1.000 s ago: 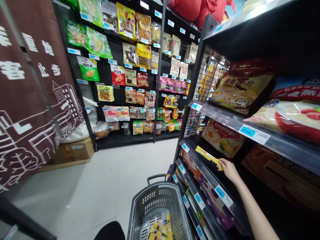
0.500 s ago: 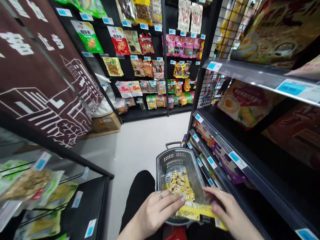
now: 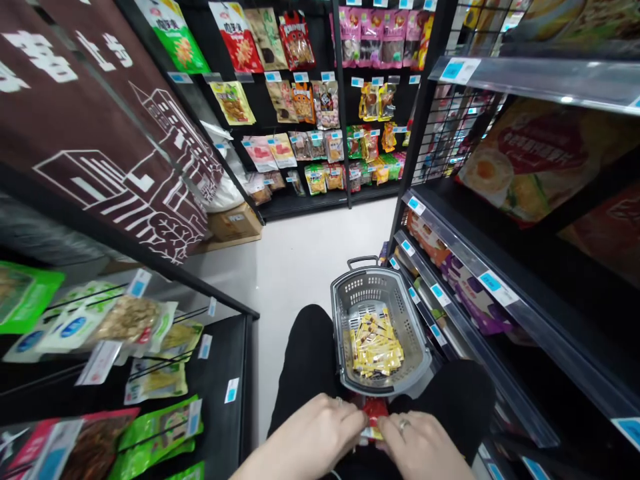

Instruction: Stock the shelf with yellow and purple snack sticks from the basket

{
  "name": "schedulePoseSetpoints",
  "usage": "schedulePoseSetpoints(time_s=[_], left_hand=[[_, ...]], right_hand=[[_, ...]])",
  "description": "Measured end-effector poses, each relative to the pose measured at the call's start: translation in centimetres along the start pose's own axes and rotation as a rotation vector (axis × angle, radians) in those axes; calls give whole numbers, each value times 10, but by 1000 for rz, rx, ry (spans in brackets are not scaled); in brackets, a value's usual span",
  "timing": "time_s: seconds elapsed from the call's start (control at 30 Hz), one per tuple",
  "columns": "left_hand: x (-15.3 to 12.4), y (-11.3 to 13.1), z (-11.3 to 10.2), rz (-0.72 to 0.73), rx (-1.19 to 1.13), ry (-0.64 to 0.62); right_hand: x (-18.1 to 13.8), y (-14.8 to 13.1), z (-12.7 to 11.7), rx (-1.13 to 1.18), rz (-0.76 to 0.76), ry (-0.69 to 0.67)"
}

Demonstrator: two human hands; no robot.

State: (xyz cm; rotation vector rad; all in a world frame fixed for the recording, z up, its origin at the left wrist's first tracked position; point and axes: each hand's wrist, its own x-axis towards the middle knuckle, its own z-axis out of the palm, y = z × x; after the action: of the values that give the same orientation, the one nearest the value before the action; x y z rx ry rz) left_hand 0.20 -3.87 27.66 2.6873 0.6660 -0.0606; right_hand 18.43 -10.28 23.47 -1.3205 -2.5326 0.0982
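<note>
My left hand [image 3: 325, 427] and my right hand [image 3: 421, 441] are close together at the bottom, between my knees. Both have their fingers curled in on a red and yellow package [image 3: 375, 412], mostly hidden by the hands and the basket rim. Just beyond the hands stands a grey plastic shopping basket [image 3: 415, 327]. Inside it lies a loose heap of small yellow sachets [image 3: 376, 347]. Neither hand reaches into the basket.
Shelving [image 3: 465, 260] with price tags runs close along the right of the basket. A low rack [image 3: 215, 373] with hanging snack bags stands at the left. Ahead are more snack bags [image 3: 370, 33], a cardboard box [image 3: 235, 223] and a brown curtain [image 3: 100, 133].
Both hands have moved from the basket down toward my lap. The yellow packaging they held over the basket no longer shows. The view has tipped lower, and my right knee has come into sight.
</note>
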Motion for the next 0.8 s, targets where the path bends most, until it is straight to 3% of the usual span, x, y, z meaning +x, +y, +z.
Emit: schedulePoseSetpoints(time_s=[0.17,0.3,0.43,0.57,0.67,0.8], left_hand=[[-15,-10,-18,-136,-480,-129],[-14,-24,-21,-177,-965,-288],[-8,-34,-14,-230,-1324,-309],[-2,-40,-3,-357,-1540,-249],[3,-45,9,-455,-1575,-114],[8,-52,27,-581,-1600,149]], right_hand=[[-6,14,-31,324,176,-419],[-10,29,-47,905,425,-523],[-17,45,-36,1342,675,-358],[-21,54,-16,1393,873,-178],[-18,58,-4,1278,1025,-79],[-9,56,12,1418,1001,86]])
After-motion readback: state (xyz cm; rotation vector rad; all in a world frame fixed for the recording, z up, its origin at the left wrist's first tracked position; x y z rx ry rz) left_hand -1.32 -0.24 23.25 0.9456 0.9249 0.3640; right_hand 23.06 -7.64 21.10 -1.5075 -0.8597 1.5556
